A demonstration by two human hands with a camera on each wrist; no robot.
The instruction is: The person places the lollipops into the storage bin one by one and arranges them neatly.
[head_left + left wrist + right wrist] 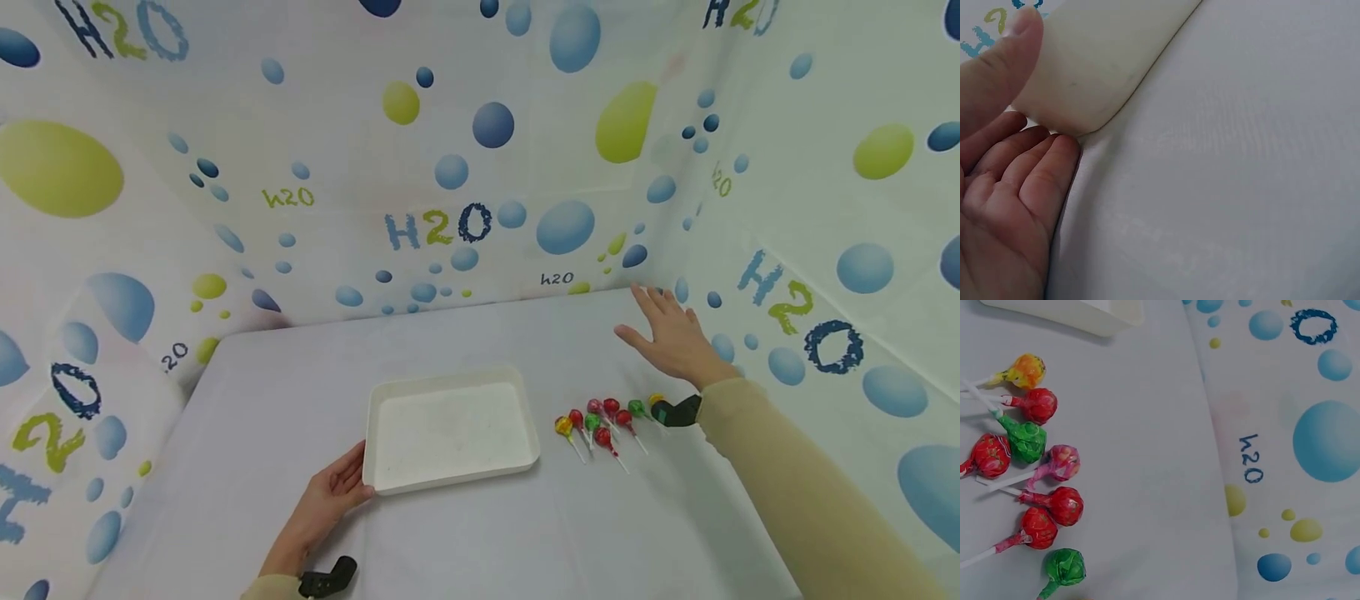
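Observation:
A shallow white tray (pixel 453 429) lies on the white-covered table. At its front left corner is my left hand (pixel 330 496), its thumb by the front wall and its fingers at the left side. The left wrist view shows those curled fingers (pixel 1047 165) right at the base of the tray's corner (pixel 1085 119). To the tray's right lie several wrapped lollipops: a yellow-orange one (pixel 564 426), red ones (pixel 603 437), green ones (pixel 1066 567) and a pink one (pixel 1064 464). My right hand (pixel 675 342) is held up beyond them, fingers extended, with nothing in it.
Printed sheets with blue and yellow-green dots and H2O lettering (pixel 438 227) hang behind the table (pixel 292 400) and on both sides. A black strap mount (pixel 678 412) on my right wrist overlaps the rightmost yellow lollipop (pixel 657 399) in the head view.

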